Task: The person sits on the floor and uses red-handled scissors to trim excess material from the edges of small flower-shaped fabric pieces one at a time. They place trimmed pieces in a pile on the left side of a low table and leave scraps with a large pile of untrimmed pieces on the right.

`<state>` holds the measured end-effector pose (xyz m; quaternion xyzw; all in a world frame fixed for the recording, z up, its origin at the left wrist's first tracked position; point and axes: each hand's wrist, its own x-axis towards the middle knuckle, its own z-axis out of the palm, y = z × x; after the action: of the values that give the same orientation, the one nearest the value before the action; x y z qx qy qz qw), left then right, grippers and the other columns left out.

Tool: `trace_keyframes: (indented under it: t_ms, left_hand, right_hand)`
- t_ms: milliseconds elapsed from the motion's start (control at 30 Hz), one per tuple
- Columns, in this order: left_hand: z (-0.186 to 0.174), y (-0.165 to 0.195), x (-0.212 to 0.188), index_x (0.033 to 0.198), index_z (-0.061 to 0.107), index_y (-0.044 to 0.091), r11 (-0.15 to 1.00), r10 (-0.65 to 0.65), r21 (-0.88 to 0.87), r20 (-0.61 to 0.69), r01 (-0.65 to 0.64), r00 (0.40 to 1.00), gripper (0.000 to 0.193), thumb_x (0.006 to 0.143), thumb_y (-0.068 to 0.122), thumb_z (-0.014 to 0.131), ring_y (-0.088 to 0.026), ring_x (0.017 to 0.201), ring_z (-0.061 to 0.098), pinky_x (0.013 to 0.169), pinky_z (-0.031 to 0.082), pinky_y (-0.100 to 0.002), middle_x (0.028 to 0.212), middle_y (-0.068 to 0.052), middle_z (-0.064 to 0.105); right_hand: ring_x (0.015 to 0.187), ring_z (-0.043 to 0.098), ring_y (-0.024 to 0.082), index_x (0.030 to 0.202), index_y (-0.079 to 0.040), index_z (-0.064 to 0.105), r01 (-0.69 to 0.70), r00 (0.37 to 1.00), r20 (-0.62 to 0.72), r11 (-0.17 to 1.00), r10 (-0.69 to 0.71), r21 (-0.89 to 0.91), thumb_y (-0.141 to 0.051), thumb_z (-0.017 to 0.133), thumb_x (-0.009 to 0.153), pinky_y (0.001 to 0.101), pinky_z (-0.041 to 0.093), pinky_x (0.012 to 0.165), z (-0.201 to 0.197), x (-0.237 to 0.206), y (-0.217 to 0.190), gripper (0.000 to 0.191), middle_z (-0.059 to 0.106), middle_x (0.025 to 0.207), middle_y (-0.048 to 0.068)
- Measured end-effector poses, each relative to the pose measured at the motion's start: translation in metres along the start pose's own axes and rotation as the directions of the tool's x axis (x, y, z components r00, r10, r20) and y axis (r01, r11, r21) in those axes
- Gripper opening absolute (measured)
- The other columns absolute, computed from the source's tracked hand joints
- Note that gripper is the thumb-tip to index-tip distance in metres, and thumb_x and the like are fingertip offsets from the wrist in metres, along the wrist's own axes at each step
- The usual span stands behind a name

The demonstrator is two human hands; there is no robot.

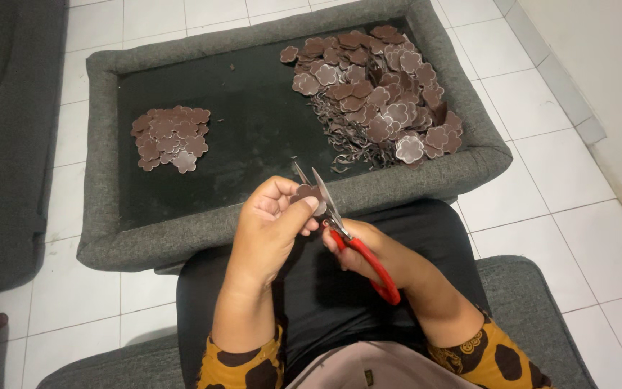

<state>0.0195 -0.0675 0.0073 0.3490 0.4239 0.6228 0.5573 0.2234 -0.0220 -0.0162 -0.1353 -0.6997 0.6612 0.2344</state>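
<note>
Head view shows a small brown flower-shaped piece (307, 193) pinched between the thumb and the fingers of the left hand (273, 223), which is closed around it. The piece sits at the top of this hand, just above the person's lap. The blades of the scissors (340, 227) stand open on both sides of the piece, touching it or very near to it; which one cannot be told. The right hand (368, 248) grips the red handles of the scissors, with its fingers through the loops, just beside the left hand and slightly lower.

Beyond both hands lies a grey padded tray (181, 234) with a dark bottom. Far ahead of the right hand, in the tray, is a large heap of brown flower pieces (383, 94), and thin curled trimmings (347, 140) lie at its near edge. Ahead of the left hand and well apart from it is a small neat pile of flower pieces (170, 137). The tray stands on a white tiled floor (563, 187).
</note>
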Motion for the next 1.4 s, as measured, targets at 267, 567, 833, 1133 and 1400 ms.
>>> trace_keyframes:
  t_ms: [267,567,833,1133,1400]
  left_hand:
    - [0.0006,-0.0011,0.0016,0.096,0.063,0.002,1.0,-0.012,-0.003,0.011,0.012,1.0,0.005,0.094,0.001,0.068,-0.007,0.072,0.063,0.066,0.052,-0.021,0.087,-0.005,0.072]
    - [0.0029,-0.0012,0.0003,0.099,0.064,0.001,0.999,0.0,-0.052,0.044,0.002,0.999,0.008,0.093,0.0,0.069,-0.007,0.074,0.062,0.068,0.051,-0.021,0.089,-0.005,0.07]
    - [0.0029,0.0011,-0.0007,0.098,0.065,0.001,1.0,0.006,-0.025,0.016,-0.006,1.0,0.009,0.091,0.0,0.07,-0.007,0.077,0.064,0.07,0.053,-0.022,0.09,-0.005,0.072]
    - [0.0047,0.0,0.0011,0.097,0.065,0.001,1.0,0.018,-0.018,-0.001,-0.018,1.0,0.007,0.092,-0.001,0.069,-0.007,0.072,0.061,0.066,0.051,-0.022,0.087,-0.005,0.07]
    - [0.0051,-0.0034,0.0026,0.097,0.065,0.002,0.998,-0.042,0.035,0.007,0.042,0.999,0.004,0.094,0.005,0.066,-0.007,0.07,0.06,0.063,0.047,-0.021,0.085,-0.004,0.07]
  right_hand:
    - [0.08,0.044,0.011,0.101,-0.008,0.052,0.047,0.998,-0.036,0.992,-0.052,-0.12,-0.048,0.059,0.103,0.0266,0.043,0.07,-0.0015,-0.0017,0.0055,0.04,0.048,0.089,0.0]
    - [0.08,0.045,0.01,0.104,-0.009,0.053,0.031,0.998,-0.049,0.986,-0.039,-0.163,-0.048,0.059,0.1,0.0266,0.043,0.071,-0.0017,-0.0008,0.0044,0.04,0.049,0.088,-0.001]
    - [0.081,0.043,0.01,0.101,-0.009,0.052,0.009,1.0,-0.023,0.996,-0.011,-0.089,-0.046,0.061,0.1,0.0262,0.041,0.071,-0.0047,-0.001,0.0054,0.038,0.047,0.089,-0.001]
    - [0.078,0.045,0.01,0.097,-0.01,0.051,-0.006,0.999,-0.051,0.989,-0.001,-0.149,-0.031,0.062,0.093,0.0269,0.043,0.069,-0.0054,0.0007,0.0071,0.025,0.048,0.085,-0.001]
    - [0.083,0.05,0.011,0.109,-0.007,0.054,-0.006,1.0,-0.01,1.0,0.006,0.016,-0.06,0.058,0.097,0.0264,0.046,0.074,-0.0023,0.0015,0.0009,0.054,0.051,0.093,0.0]
